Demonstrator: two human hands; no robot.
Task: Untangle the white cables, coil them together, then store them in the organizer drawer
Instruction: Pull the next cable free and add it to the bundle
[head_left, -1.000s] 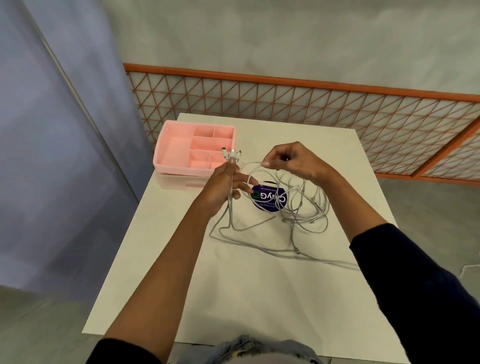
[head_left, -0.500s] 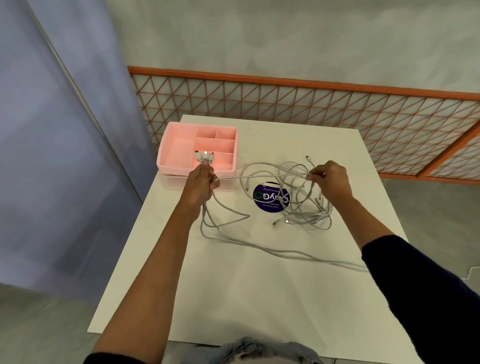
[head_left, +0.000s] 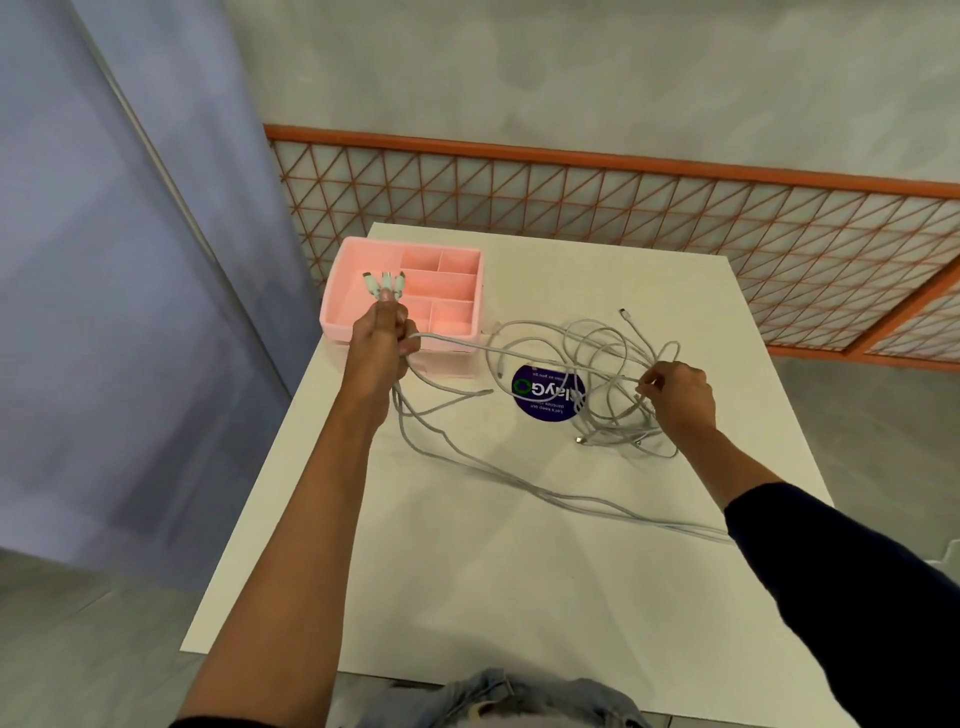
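Observation:
Several white cables (head_left: 597, 364) lie tangled in loops on the white table (head_left: 519, 571), with long strands trailing toward the right edge. My left hand (head_left: 382, 343) grips a bundle of cable ends, and three plugs stick up from my fist over the pink organizer drawer (head_left: 343, 270). My right hand (head_left: 675, 395) pinches a strand at the right side of the tangle. One taut cable runs between my two hands. The organizer sits at the table's far left and has several open compartments.
A round dark blue sticker (head_left: 545, 392) lies on the table under the cables. An orange lattice railing (head_left: 623, 197) runs behind the table. A blue-grey wall panel (head_left: 130, 260) stands to the left. The table's edges drop to a grey floor.
My hands have spread apart: the left moved further left over the organizer with the plugs, the right moved right and down, stretching a cable between them and opening the tangle.

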